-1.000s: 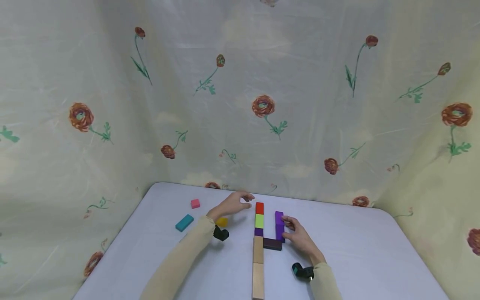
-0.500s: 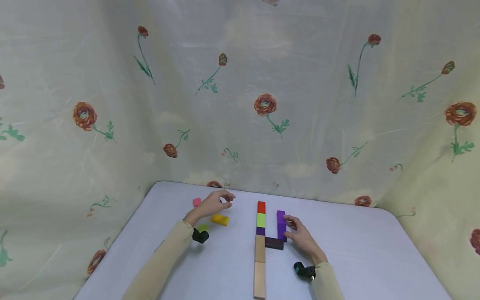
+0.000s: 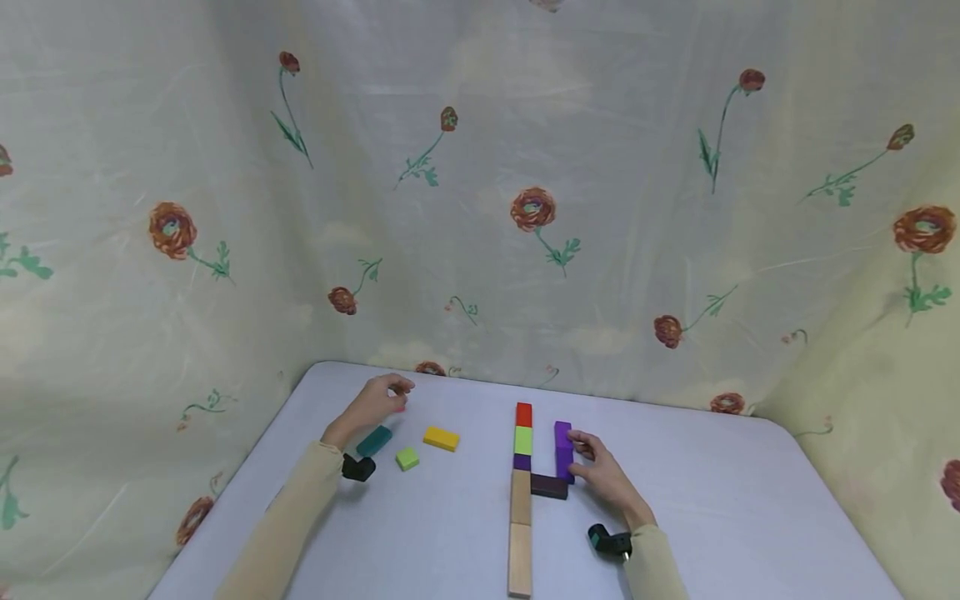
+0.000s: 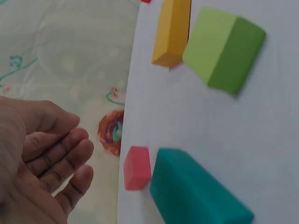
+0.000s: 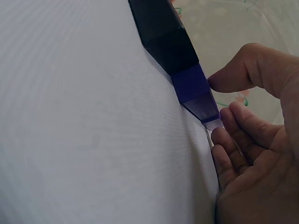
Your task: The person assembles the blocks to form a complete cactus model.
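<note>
My left hand (image 3: 371,402) hovers over the far left of the table, fingers loosely bent and holding nothing. Under it a pink block (image 4: 137,169) is mostly hidden in the head view; a teal block (image 3: 374,442) lies close by. My right hand (image 3: 606,473) rests with thumb and fingertips against the right side of two purple blocks (image 3: 563,450) set end to end. A dark brown block (image 3: 549,486) joins their near end to a straight row: red block (image 3: 523,414), lime block (image 3: 522,440), dark purple block (image 3: 522,462) and two wooden blocks (image 3: 521,497).
A yellow block (image 3: 441,439) and a small green block (image 3: 407,458) lie between my left hand and the row. The white table (image 3: 712,517) ends at a flowered curtain (image 3: 600,292) behind it.
My left hand has moved left from near the red block, past the yellow and green blocks, to above the pink one. My right hand stays at the purple blocks.
</note>
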{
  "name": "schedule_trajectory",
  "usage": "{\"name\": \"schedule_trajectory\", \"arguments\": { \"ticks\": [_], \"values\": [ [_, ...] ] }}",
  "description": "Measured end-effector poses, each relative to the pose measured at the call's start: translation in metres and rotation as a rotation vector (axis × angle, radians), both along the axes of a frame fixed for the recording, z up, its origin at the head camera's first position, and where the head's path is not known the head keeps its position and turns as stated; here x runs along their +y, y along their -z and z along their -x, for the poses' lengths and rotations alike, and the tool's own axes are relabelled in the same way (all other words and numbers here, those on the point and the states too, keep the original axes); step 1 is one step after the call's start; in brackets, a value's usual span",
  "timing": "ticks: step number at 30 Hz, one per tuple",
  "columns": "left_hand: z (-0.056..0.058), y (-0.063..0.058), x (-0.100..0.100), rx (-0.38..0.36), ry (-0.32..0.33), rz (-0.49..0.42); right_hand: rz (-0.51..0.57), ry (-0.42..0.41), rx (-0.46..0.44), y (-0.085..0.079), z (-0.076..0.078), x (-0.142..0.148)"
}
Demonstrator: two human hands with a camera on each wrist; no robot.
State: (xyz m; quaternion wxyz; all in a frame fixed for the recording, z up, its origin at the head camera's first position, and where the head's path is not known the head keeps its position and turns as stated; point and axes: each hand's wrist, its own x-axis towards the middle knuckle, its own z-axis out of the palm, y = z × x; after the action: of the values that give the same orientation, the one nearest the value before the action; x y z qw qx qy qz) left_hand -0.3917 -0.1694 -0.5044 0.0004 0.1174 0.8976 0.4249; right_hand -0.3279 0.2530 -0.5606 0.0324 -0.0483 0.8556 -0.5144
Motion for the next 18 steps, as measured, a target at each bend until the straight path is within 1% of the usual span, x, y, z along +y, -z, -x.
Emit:
{"name": "schedule_trajectory", "arguments": {
  "ticks": [4, 5, 8, 11, 13, 15, 18],
  "values": [
    [0.001, 0.001, -0.011, 0.029, -0.041, 0.014, -0.002, 0.01, -0.011, 0.0, 0.001, 0.0],
    [0.001, 0.002, -0.013, 0.024, -0.055, 0.014, -0.004, 0.012, -0.014, 0.0, 0.0, 0.0],
    [0.002, 0.006, -0.017, -0.011, -0.108, 0.018, -0.003, 0.012, -0.019, 0.0, 0.001, 0.001],
    [0.004, 0.011, -0.019, -0.063, -0.158, 0.032, 0.002, 0.009, -0.016, 0.0, 0.001, 0.001],
    [0.006, 0.014, -0.02, -0.087, -0.169, 0.044, 0.008, 0.009, -0.014, 0.0, 0.0, 0.001],
    [0.007, 0.018, -0.021, -0.103, -0.168, 0.051, 0.009, 0.004, -0.006, 0.0, 0.0, 0.001],
    [0.009, 0.021, -0.021, -0.102, -0.158, 0.057, 0.024, 0.008, -0.011, -0.001, 0.0, -0.001]
  ]
}}
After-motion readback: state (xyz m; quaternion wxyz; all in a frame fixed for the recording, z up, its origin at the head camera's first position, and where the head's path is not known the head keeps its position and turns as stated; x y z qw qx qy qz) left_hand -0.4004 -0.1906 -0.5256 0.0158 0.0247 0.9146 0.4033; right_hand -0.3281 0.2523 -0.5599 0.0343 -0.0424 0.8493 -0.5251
